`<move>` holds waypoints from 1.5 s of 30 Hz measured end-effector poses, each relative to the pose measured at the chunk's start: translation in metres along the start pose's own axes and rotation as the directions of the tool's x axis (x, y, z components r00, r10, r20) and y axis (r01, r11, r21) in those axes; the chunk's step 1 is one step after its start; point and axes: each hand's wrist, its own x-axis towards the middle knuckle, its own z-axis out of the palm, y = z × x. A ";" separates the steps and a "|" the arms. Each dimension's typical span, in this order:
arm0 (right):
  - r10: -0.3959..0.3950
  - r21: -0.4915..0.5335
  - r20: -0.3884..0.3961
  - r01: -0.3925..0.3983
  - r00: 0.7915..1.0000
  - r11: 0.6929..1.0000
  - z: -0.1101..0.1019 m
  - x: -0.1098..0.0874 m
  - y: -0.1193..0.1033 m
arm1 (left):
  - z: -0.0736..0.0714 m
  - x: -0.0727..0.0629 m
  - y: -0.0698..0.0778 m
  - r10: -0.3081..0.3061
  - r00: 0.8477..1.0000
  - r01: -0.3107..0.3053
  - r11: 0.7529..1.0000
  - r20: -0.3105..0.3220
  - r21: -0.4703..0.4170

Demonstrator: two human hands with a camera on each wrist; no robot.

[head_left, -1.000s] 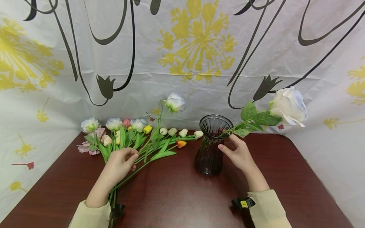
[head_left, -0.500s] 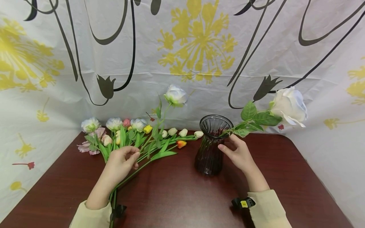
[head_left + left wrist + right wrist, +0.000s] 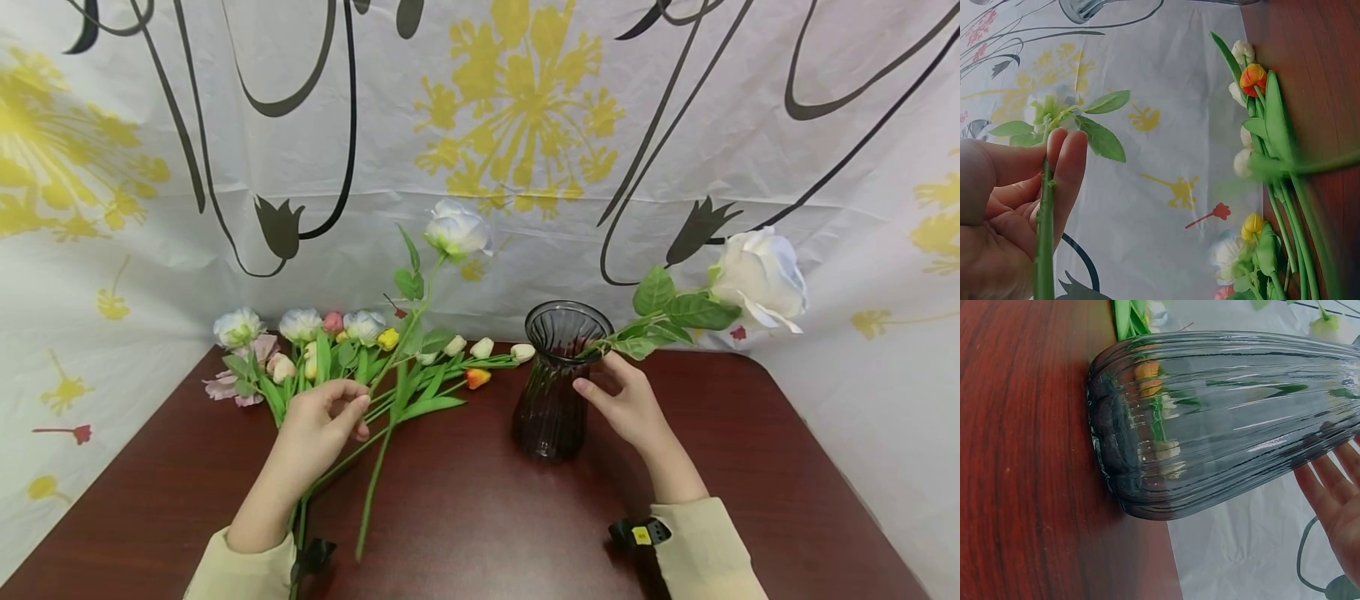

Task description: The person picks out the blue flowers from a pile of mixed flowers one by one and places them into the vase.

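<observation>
My left hand pinches the green stem of a white rose between thumb and fingertips. Its bloom stands tilted up to the right, and the lower stem hangs over the table. A dark, ribbed glass vase stands upright right of the middle. At its right side, just under the rim, my right hand holds it, thumb on the front and fingers toward the back. Another white rose stands in the vase, leaning far out to the right.
Left on the brown table lies a pile of flowers: white blooms, pink flowers, a yellow tulip and an orange tulip. White tulips reach close to the vase. A patterned cloth hangs behind.
The white rose in my left hand has risen out of the pile, and its lower stem has swung into sight on the right of the hand. The right hand and vase keep their place.
</observation>
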 end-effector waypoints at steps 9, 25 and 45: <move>-0.007 0.011 -0.002 0.007 1.000 1.000 0.001 0.000 -0.002 | 0.003 0.000 0.002 0.016 1.000 -0.015 0.999 -0.016 0.049; 0.040 0.002 0.028 -0.040 0.999 0.999 0.000 -0.001 -0.001 | 0.013 -0.002 0.013 0.085 0.996 -0.084 0.995 0.006 -0.051; 0.028 -0.003 0.038 -0.028 0.999 1.000 -0.001 -0.001 -0.002 | 0.024 -0.003 0.022 0.142 0.990 -0.142 0.986 -0.004 -0.082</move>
